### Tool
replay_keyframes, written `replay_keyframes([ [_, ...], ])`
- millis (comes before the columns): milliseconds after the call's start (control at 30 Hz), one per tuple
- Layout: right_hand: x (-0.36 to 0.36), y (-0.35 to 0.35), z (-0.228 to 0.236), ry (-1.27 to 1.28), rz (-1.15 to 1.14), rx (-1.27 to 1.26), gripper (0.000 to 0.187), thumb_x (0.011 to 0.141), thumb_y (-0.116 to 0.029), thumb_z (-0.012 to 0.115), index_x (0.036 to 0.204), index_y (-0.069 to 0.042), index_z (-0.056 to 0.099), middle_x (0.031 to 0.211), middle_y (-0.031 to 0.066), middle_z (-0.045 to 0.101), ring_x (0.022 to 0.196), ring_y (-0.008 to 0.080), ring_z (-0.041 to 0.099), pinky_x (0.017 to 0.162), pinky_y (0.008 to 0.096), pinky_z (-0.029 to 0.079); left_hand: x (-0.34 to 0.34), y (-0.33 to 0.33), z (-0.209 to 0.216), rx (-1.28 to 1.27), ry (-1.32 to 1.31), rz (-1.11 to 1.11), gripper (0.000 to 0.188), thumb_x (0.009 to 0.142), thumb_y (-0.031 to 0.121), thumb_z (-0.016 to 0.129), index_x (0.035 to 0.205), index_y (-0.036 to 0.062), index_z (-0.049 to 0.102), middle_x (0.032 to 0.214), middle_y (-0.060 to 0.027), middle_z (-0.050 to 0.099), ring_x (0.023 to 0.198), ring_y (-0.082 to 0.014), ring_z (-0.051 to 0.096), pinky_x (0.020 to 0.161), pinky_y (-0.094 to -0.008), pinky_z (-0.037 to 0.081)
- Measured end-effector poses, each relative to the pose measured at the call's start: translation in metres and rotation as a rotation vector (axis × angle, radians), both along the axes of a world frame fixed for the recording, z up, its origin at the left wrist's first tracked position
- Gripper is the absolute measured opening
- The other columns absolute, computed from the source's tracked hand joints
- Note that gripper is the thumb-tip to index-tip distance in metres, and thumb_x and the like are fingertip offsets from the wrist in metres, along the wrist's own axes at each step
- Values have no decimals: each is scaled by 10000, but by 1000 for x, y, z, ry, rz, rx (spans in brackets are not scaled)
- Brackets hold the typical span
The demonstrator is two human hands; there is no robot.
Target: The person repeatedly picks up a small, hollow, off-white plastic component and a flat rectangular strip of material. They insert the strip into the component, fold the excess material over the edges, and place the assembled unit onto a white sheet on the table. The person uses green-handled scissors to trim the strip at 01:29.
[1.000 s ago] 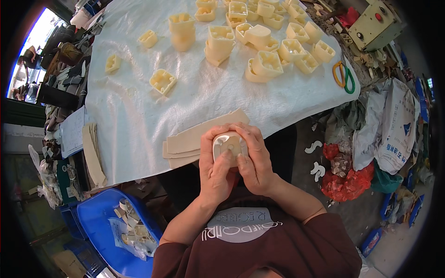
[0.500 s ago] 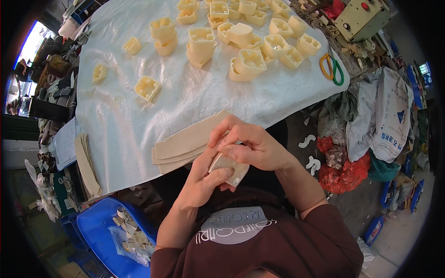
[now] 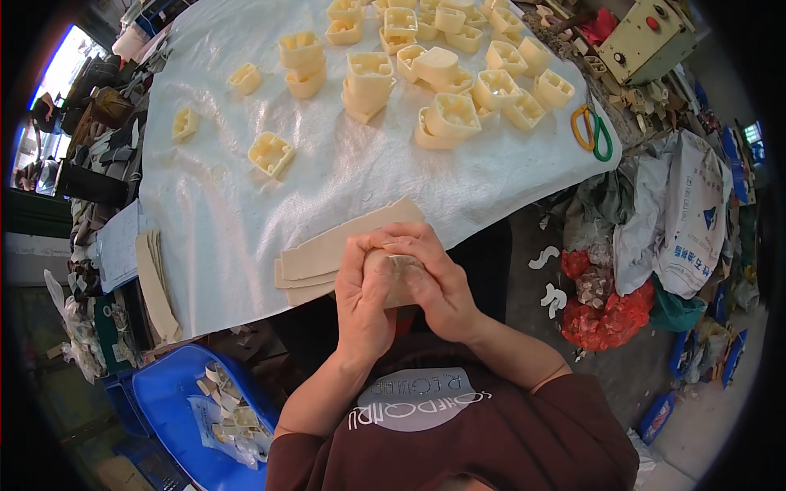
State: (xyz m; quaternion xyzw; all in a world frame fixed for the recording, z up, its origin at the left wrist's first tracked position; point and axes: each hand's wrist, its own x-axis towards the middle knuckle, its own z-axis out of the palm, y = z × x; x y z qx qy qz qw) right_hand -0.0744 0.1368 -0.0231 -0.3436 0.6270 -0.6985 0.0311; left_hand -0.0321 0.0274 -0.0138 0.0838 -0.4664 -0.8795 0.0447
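Both my hands are wrapped around a small beige block-shaped piece [image 3: 400, 291], which looks like a covered shoe heel. My left hand [image 3: 363, 293] closes on its left side. On the other side my right hand [image 3: 435, 284] grips it, and both thumbs press on the face toward me. The fingers meet over the far end and hide much of the piece. Just beyond my hands, a few flat beige strips [image 3: 348, 240] lie stacked at the table's near edge. Hollow cream plastic heel blocks [image 3: 453, 118] stand singly and in stacks farther back.
A white sheet covers the table [image 3: 213, 204]. Scissors [image 3: 593, 132] with orange and green handles lie at its right edge. More strips [image 3: 155, 286] lie at the left corner. A blue bin [image 3: 176, 409] holds scraps at lower left; bags [image 3: 607, 315] stand on the floor at right.
My right hand has shifted from pinching at the far end of the piece to wrapping its right side. The piece is now more upright between both hands; the view has shifted slightly.
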Motion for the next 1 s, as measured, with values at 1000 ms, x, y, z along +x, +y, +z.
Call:
replay_keyframes([
  [1000, -36, -63, -9, 715, 54, 731, 100, 705, -18, 630, 774, -15, 559, 890, 97, 518, 866, 277, 489, 793, 358, 430, 217, -223, -87, -1902, -991, 1162, 415, 809, 155, 545, 1220, 105, 527, 1166, -199, 480, 1166, -336, 365, 971, -460, 268],
])
